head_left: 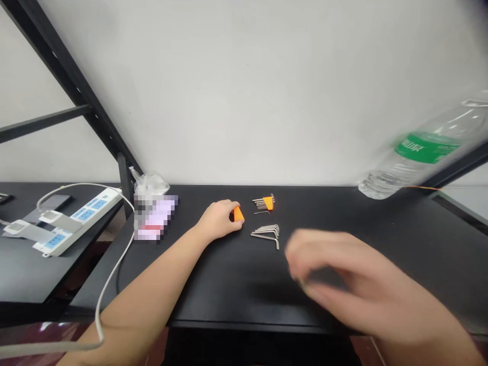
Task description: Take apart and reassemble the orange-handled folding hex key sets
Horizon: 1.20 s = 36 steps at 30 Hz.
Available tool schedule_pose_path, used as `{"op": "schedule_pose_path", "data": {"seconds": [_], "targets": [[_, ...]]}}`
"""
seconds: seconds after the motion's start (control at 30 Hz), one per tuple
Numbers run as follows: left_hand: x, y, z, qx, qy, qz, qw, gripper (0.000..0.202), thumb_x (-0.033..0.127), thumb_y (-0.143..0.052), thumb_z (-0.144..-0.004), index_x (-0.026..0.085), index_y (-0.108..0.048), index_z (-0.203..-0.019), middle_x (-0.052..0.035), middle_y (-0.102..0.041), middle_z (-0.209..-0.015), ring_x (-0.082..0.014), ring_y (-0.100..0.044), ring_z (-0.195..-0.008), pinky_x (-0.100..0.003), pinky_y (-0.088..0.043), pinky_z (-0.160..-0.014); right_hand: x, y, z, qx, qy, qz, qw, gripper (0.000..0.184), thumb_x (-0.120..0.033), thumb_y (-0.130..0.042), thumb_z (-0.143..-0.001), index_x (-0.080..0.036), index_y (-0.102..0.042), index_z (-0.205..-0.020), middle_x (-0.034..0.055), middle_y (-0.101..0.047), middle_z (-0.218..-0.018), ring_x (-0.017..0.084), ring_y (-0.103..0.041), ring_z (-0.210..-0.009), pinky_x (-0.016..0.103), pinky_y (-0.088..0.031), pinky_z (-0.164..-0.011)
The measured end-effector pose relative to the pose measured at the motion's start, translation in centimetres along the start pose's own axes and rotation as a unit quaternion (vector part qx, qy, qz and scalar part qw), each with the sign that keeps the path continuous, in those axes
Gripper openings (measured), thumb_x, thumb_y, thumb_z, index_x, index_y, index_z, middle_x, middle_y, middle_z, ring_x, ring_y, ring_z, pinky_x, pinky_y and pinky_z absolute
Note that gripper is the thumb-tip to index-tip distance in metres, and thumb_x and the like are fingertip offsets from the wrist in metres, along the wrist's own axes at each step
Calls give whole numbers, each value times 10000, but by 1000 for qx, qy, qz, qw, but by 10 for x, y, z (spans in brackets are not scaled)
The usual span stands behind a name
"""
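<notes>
My left hand (218,221) is closed around a small orange hex key holder (238,214), pinched between thumb and fingers on the black table. Just right of it lie several loose L-shaped hex keys (267,231), side by side with their bent ends to the right. Behind these is a second orange holder (268,203) with several hex keys in it, and a thin key lies along its front. My right hand (339,269) is raised above the table, right of the loose keys and smeared by motion. Its thumb and fingers meet in a pinch; whatever they hold is too blurred to name.
A large clear bottle with a green label (427,147) leans at the back right. On the left are a crumpled clear bag (151,184), a pixelated lilac item (158,218) and a white power strip (82,221). Its white cable (110,277) crosses near my left forearm.
</notes>
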<state>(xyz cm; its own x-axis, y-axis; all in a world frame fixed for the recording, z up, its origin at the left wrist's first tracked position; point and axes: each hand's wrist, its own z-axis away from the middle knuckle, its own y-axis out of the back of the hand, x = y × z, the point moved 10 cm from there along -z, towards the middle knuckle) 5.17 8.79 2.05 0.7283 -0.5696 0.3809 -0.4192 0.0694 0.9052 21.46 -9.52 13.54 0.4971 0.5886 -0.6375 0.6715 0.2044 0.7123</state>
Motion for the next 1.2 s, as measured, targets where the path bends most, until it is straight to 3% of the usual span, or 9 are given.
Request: {"op": "schedule_pose_path", "data": {"seconds": [0.07, 0.13, 0.27, 0.53, 0.7, 0.87, 0.97, 1.1, 1.2], "targets": [[0, 1, 0, 2, 2, 3, 1000, 324, 404, -692, -812, 227, -711, -1084, -51, -685, -962, -207, -626, -824, -301, -468, -719, 46, -11, -32, -46, -76, 109, 990, 88, -230, -592, -945, -265, -667, -914, 46, -655, -923, 211, -613, -792, 349, -513, -721], [0, 1, 0, 1, 4, 2, 1000, 343, 402, -695, -809, 227, -709, -1104, -54, -686, -965, -208, -626, -822, -303, -467, -718, 82, -26, -51, -78, -85, 200, 973, 107, -232, -612, -936, -224, -682, -855, 61, -631, -916, 207, -599, -803, 353, -488, -749], [0, 0, -1, -3, 5, 2, 1000, 310, 407, -680, -816, 232, -705, -1071, -42, -673, -915, -204, -613, -794, -301, -455, -689, 120, -59, -51, -136, -81, 245, 957, 117, -200, -620, -935, -219, -720, -876, 62, -629, -932, 208, -588, -844, 352, -458, -785], [-1, -2, -1, -4, 6, -2, 1000, 353, 431, -663, -823, 234, -696, -1115, -45, -676, -949, -211, -615, -816, -304, -446, -680, 124, -63, -55, -114, -78, 271, 953, 120, -200, -595, -963, -204, -709, -929, 74, -612, -955, 207, -574, -872, 330, -426, -770], [0, -2, -1, -5, 6, -2, 1000, 346, 427, -665, -819, 234, -698, -1104, -44, -685, -966, -215, -621, -823, -305, -441, -673, 121, -71, -57, -124, -66, 281, 949, 248, -221, -523, -1017, -197, -709, -855, 69, -595, -933, 187, -565, -829, 338, -415, -776], [1, -1, -1, -4, 3, 1, 1000, 341, 421, -667, -818, 229, -697, -1098, -50, -688, -985, -219, -627, -837, -306, -444, -681, 124, -71, -64, -118, -61, 298, 945, 185, -216, -542, -992, -194, -681, -872, 93, -597, -995, 222, -567, -893, 360, -421, -780], [1, -1, -1, -7, 9, -6, 1000, 351, 417, -673, -816, 230, -695, -1112, -53, -690, -987, -226, -633, -866, -307, -447, -698, 140, -60, -67, -98, -93, 266, 954, 66, -193, -620, -917, -199, -644, -978, 107, -601, -1088, 249, -564, -979, 363, -459, -797], [3, -1, -1, -16, 8, -1, 1000, 335, 405, -674, -817, 237, -695, -1107, -47, -692, -988, -224, -637, -878, -304, -450, -715, 155, -55, -67, -75, -107, 189, 973, 323, -188, -635, -870, -222, -613, -1191, 118, -599, -1303, 287, -547, -1153, 403, -497, -883], [4, -1, -1, -18, 8, 1, 1000, 313, 401, -672, -818, 233, -694, -1081, -48, -693, -998, -224, -635, -881, -303, -446, -716, 161, -55, -67, -62, -112, 171, 977, 386, -250, -607, -915, -243, -611, -1302, 103, -611, -1390, 316, -510, -1268, 467, -480, -976]]}}
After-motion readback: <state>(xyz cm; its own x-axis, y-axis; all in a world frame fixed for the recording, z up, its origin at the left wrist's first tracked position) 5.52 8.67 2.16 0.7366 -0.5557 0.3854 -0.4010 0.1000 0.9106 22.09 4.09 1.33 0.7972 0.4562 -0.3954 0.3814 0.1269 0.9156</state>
